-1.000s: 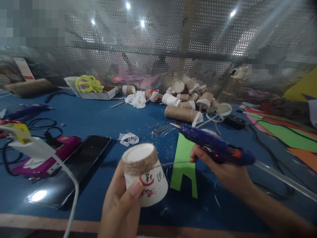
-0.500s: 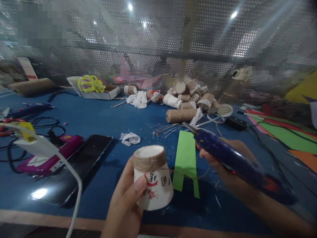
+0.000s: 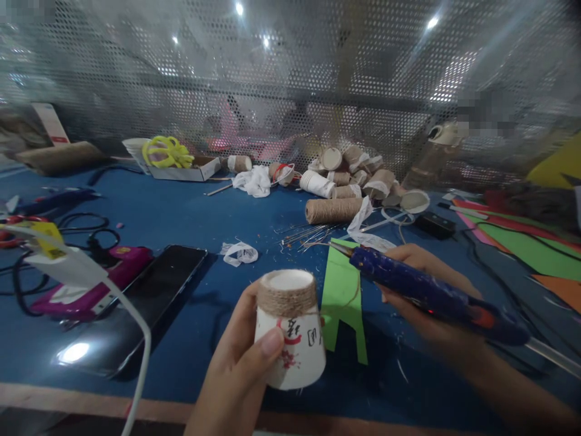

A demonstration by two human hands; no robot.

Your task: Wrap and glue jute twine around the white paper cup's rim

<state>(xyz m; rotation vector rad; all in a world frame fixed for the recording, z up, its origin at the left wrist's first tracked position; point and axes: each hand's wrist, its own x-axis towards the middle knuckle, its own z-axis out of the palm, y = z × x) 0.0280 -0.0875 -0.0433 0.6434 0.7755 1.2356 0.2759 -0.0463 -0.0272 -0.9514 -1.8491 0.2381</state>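
Note:
My left hand point(image 3: 236, 375) is closed round an upside-down white paper cup point(image 3: 293, 342) with red and black print. Brown jute twine point(image 3: 287, 300) is wound round the cup's upper band, and a loose strand runs off to the right. My right hand point(image 3: 422, 297) grips a blue glue gun point(image 3: 426, 293). Its nozzle points left, a short way right of the cup and apart from it. A green paper cut-out point(image 3: 342, 297) lies on the blue table under both.
A black phone point(image 3: 149, 297), a pink glue gun point(image 3: 91, 284) and cables lie at the left. A twine spool point(image 3: 331, 211) and a heap of wrapped cups point(image 3: 358, 175) sit further back before a perforated metal screen. Coloured paper sheets point(image 3: 521, 242) spread at the right.
The cup has shifted right and slightly lower in my left hand. The glue gun swung down and back, its nozzle now nearer the cup; the taut twine strand has slackened.

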